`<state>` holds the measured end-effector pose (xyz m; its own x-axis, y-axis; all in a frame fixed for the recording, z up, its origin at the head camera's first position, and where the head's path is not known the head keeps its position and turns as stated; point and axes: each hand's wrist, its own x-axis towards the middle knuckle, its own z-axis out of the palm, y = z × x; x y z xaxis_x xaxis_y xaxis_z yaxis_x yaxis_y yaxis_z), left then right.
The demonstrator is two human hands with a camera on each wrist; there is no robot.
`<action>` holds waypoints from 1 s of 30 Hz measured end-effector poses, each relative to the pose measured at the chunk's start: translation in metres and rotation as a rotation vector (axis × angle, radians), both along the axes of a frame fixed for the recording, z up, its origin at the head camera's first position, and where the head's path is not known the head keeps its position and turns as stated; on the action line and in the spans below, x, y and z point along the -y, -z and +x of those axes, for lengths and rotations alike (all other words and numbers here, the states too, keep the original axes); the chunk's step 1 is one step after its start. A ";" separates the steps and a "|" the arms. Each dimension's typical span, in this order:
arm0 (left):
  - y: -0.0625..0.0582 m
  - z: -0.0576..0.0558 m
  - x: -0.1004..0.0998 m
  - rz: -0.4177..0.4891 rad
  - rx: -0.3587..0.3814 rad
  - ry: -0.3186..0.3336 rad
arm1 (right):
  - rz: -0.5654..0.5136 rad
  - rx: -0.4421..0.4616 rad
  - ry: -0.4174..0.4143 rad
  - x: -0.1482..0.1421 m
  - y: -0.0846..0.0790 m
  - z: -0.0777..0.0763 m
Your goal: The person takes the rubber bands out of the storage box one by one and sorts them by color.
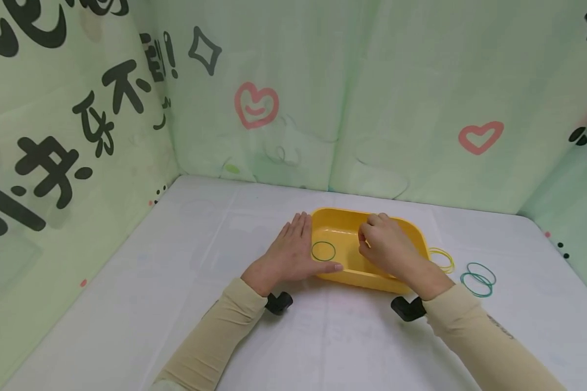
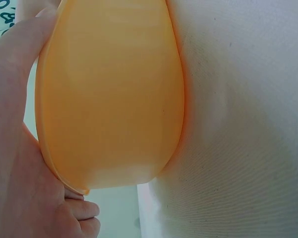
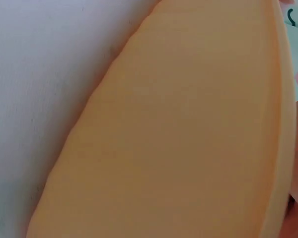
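A yellow plastic tray [image 1: 362,279] with rounded corners sits on the table. My left hand [image 1: 295,247] lies against its left end, fingers straight along the side and thumb along the front rim. From the left wrist view, the hand [image 2: 27,198] borders the rim of the tray [image 2: 109,99]. Inside the tray, near the left end, lies a thin green rubber band [image 1: 324,242]. My right hand [image 1: 386,244] reaches over the front rim into the tray with curled fingers; I cannot tell whether they pinch anything. The tray's outer wall [image 3: 164,124] fills most of the right wrist view.
Yellow rubber bands [image 1: 453,264] lie just right of the tray. Several green rubber bands [image 1: 478,276] overlap farther right. A white cloth [image 1: 215,250] covers the table. Pale green printed curtains [image 1: 396,81] stand behind and at both sides.
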<state>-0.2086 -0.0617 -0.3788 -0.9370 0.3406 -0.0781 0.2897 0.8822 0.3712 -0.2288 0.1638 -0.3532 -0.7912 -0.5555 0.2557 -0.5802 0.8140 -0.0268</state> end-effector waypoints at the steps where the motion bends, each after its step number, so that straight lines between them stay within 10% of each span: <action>1: 0.000 0.000 0.000 0.001 -0.001 0.001 | -0.001 -0.003 -0.007 0.001 0.001 -0.001; 30: 0.001 -0.001 -0.001 -0.011 -0.023 0.016 | 0.002 0.083 -0.109 0.035 0.013 -0.008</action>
<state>-0.2099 -0.0609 -0.3802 -0.9331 0.3544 -0.0610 0.3116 0.8815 0.3547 -0.2373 0.1285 -0.3663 -0.7443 -0.6401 0.1907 -0.6613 0.7462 -0.0765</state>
